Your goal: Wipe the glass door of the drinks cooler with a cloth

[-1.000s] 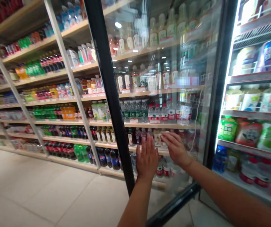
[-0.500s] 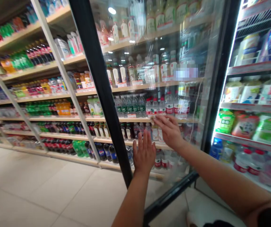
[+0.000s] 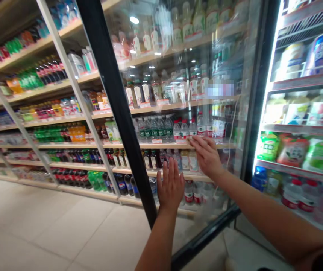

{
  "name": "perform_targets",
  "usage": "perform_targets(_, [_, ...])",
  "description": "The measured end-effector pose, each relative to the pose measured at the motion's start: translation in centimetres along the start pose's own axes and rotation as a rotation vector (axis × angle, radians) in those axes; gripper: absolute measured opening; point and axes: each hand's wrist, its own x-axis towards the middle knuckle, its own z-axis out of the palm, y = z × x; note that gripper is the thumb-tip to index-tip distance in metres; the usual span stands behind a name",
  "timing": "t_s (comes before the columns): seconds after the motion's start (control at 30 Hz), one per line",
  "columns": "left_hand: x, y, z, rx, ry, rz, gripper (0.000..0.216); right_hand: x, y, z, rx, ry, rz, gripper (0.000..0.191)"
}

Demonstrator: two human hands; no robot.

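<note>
While the glass door (image 3: 184,109) — probably heavy, slick, best held by its frame (image 3: 119,109) — is standing at twelve o'clock, the left hand (image 3: 170,188) is resting slightly spread fingers there, the right hand (image 3: 206,157) bunching its own, pinch unclear.

Glass door (image 3: 175,109), black-framed, transparent, standing open; dotted with bright reflections
</note>
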Motion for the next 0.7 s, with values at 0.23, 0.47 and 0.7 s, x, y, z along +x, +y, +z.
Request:
perform_targets(0.23, [0.1,-0.1,-0.2,-0.033,-0.01,0.002,0.073,-4.5,-1.1,-0.1,0.082,-0.181,-0.218,0.052])
perform_targets(0.47, [0.0,-0.2,0.3,-0.021,0.013,0.002,0.074,-0.4,1.1,-0.2,-0.011,-0.045,0.022,0.048])
perform_targets(0.7, [-0.5,-0.5,0.8,-0.051,-0.035,-0.002,0.075,-4.9,1.9,-0.9,0.029,-0.222,-0.197,0.047])
